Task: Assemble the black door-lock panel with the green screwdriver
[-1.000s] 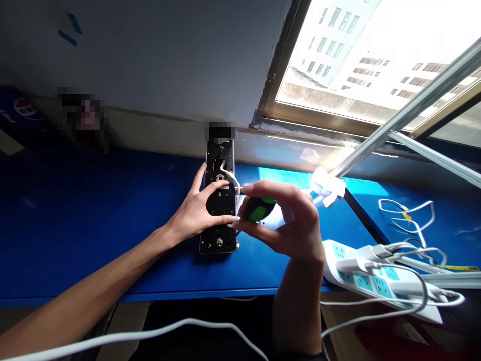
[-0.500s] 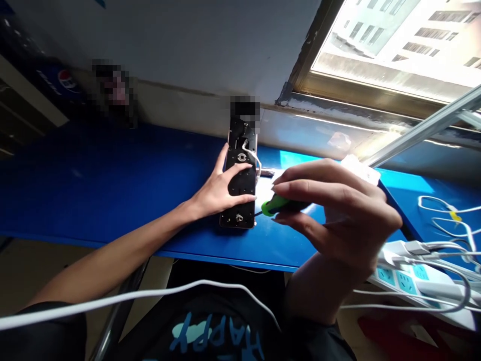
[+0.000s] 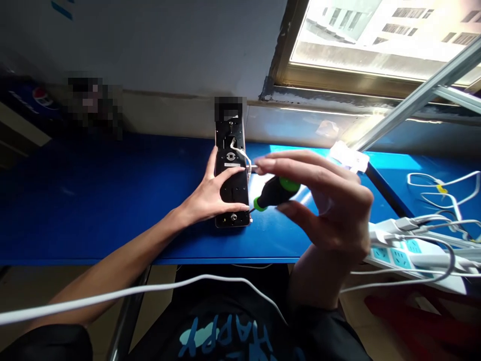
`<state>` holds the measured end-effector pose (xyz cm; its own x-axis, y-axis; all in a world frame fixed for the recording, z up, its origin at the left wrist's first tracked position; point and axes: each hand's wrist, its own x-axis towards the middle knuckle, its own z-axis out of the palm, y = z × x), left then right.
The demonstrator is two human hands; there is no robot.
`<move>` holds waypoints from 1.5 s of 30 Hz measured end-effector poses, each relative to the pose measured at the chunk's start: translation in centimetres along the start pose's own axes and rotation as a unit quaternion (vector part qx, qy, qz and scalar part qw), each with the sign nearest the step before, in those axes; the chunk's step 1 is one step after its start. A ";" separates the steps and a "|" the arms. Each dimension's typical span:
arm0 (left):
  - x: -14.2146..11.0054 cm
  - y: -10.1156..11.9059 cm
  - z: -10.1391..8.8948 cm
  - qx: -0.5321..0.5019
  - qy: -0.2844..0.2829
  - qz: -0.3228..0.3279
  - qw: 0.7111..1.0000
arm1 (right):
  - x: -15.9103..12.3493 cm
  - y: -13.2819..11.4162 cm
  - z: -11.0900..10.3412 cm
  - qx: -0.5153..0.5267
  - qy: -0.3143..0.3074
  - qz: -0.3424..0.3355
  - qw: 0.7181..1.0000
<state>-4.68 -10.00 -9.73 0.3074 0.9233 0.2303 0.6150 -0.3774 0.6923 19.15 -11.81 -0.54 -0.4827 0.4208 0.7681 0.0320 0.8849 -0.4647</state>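
A long black door lock panel (image 3: pixel 232 190) lies on the blue table, with a white wire looped over its upper part and a blurred patch hiding its top end. My left hand (image 3: pixel 214 193) rests across its lower half, fingers spread, holding it down. My right hand (image 3: pixel 323 200) is raised beside the panel, pinching a screwdriver with a black and green handle (image 3: pixel 278 193). Its thin dark tip sits close to the panel's right edge, low down. I cannot tell whether the tip touches the panel.
A white power strip (image 3: pixel 409 255) with several plugs lies at the right, and white cables (image 3: pixel 443 190) lie beyond it. A white cable (image 3: pixel 150 288) crosses in front of me. A metal frame (image 3: pixel 413 100) angles up to the bright window (image 3: pixel 376 35).
My right hand has shifted left, closer to the panel, and the screwdriver handle now tilts up to the right. The whole view has moved slightly.
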 end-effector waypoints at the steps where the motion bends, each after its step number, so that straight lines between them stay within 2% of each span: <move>1: 0.0 0.1 0.0 0.002 -0.002 -0.003 1.000 | 0.0 0.1 0.0 0.025 -0.006 0.002 1.000; 3: 0.0 0.4 -0.2 0.000 -0.004 -0.014 1.000 | 0.0 0.4 0.0 0.057 -0.002 -0.026 0.998; 6: -0.1 0.8 -0.3 0.016 -0.003 -0.027 1.000 | 0.0 1.0 -0.1 0.032 0.017 -0.072 0.997; 8: -0.1 0.9 -0.3 0.053 0.008 -0.023 0.998 | -0.1 1.3 -0.1 0.025 0.024 -0.063 0.997; 11: -0.1 0.9 -0.3 0.103 0.027 0.007 0.994 | -0.1 1.4 -0.1 0.060 0.002 -0.034 0.998; 13: -0.1 1.0 -0.3 0.114 0.028 0.018 0.993 | 0.0 1.5 0.0 0.068 -0.006 -0.048 0.997; 17: -0.2 1.3 -0.5 0.120 0.019 0.019 0.992 | 0.2 1.5 0.2 0.017 0.054 -0.087 0.995; 19: -0.2 1.3 -0.5 0.121 0.022 0.036 0.992 | 0.2 1.6 0.3 0.016 0.062 -0.057 0.996; 22: -0.2 1.2 -0.5 0.120 0.028 0.065 0.990 | 0.0 1.7 0.3 0.066 0.025 -0.005 0.998; 25: -0.2 1.3 -0.5 0.114 0.023 0.065 0.991 | 0.0 2.0 0.2 0.080 0.018 -0.054 0.995; 28: -0.2 1.4 -0.6 0.110 0.015 0.052 0.992 | 0.2 2.0 0.3 0.041 0.061 -0.092 0.993; 30: -0.2 1.4 -0.6 0.112 0.016 0.055 0.992 | 0.3 2.0 0.5 0.032 0.076 -0.062 0.995; 33: -0.1 1.1 -0.4 0.116 0.026 0.075 0.990 | 0.2 2.0 0.6 0.062 0.042 -0.020 0.997; 35: -0.1 1.0 -0.3 0.113 0.028 0.076 0.990 | 0.1 2.2 0.6 0.074 0.027 -0.040 0.996; 38: -0.2 0.8 -0.2 0.106 0.027 0.066 0.992 | 0.0 2.3 0.3 0.048 0.064 -0.073 0.994; 40: -0.2 0.8 -0.2 0.107 0.029 0.068 0.992 | 0.1 2.2 0.2 0.036 0.079 -0.058 0.994; 43: -0.1 0.9 -0.3 0.111 0.029 0.077 0.990 | 0.1 2.1 0.2 0.064 0.040 -0.024 0.997; 45: -0.1 0.9 -0.3 0.110 0.030 0.079 0.990 | 0.2 2.2 0.4 0.079 0.015 -0.036 0.996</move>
<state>-4.35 -10.43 -8.90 0.3734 0.8510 0.3692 0.7082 -0.5186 0.4790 18.78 -9.82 -1.60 -0.4522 0.3647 0.8139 -0.1412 0.8718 -0.4691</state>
